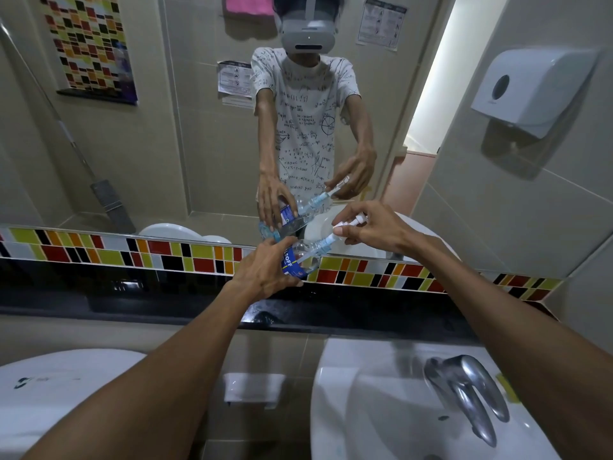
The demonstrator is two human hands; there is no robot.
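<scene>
White letters "OFF" run up the blue label (289, 262) of the clear bottle (310, 257), centre, a shade toward twelve o'clock. At twelve in the mirror (199, 144), a T-shirt (308, 127) shows scrawled maths formulas. The notices (381, 23) at one o'clock are too small to read.

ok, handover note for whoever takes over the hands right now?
Left hand: grips the clear bottle round its blue label and holds it tilted above the black ledge, close to the mirror.
Right hand: pinches the white pump head.
Done: the pump's tube is inside the bottle, with the blue collar at the neck.
Unclear: whether the collar is threaded, and whether the pump is going on or coming off.
Left: probably seat or free the pump, then set the bottle down upright.
</scene>
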